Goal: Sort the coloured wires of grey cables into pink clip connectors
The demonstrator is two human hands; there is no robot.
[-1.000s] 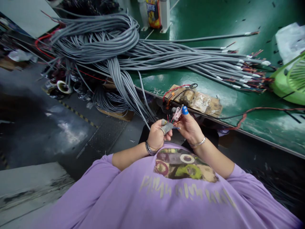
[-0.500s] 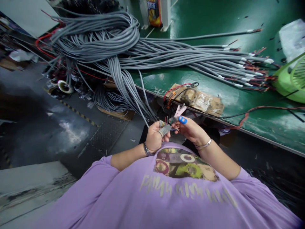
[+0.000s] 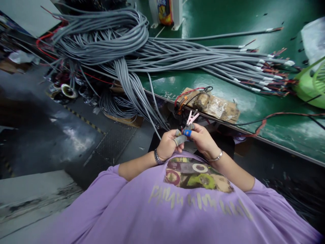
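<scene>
My left hand (image 3: 168, 145) and my right hand (image 3: 203, 139) meet close in front of my chest, just below the bench edge. The left fingers, wrapped in grey tape, pinch the end of a grey cable (image 3: 154, 120) that runs up to the big bundle. The right hand, with a blue cap on one fingertip, grips a small pink tool (image 3: 191, 118) whose two tips stick up above the fingers. The cable's thin coloured wires are hidden between the two hands.
A thick bundle of grey cables (image 3: 162, 54) lies across the green bench (image 3: 266, 101) and hangs off its left end. A taped brown block (image 3: 212, 105) with red and black leads sits at the bench edge. A green fan (image 3: 311, 86) stands at the right.
Both hands have closed together. The right hand has turned so its blue-capped finger now presses down against the left fingers, hiding the coloured wire ends. The pink tool stays upright.
</scene>
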